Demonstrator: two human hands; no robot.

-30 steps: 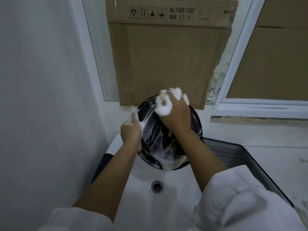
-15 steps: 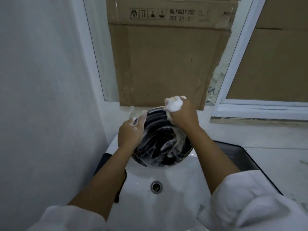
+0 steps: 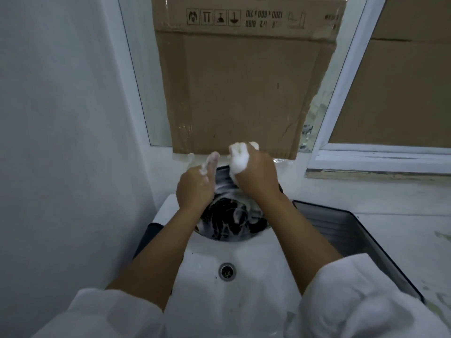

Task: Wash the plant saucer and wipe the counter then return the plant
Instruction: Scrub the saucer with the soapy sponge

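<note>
Black saucer (image 3: 229, 220): round and glossy-wet with faint concentric ridges, streaked with suds; held tilted on edge over the basin, just beyond the drain (image 3: 227, 271).
Step in hand: by my reading this is the soaping part of the wash; rinsing, the counter and the plant are not yet done.
Left hand (image 3: 195, 189): beyond the drain and to its left, gripping the saucer's left rim; one foamy finger lies straight along the edge, and the others curl behind, out of sight.
Right hand (image 3: 256, 174): beyond the drain and slightly right, fingers (image 3: 240, 157) bunched and curled over the far rim, thick with lather; I cannot tell whether a sponge is hidden under them.
Foam (image 3: 238, 164): white, dense and clinging.
Sink (image 3: 244, 301): smooth white glaze around the metal drain.
Next move: probably a rinse, which calls for a firm hold, since soapy plastic slips.
Cardboard (image 3: 244, 89): matte brown, creased, well beyond the drain.
Counter (image 3: 402, 240): pale, right of the drain.
</note>
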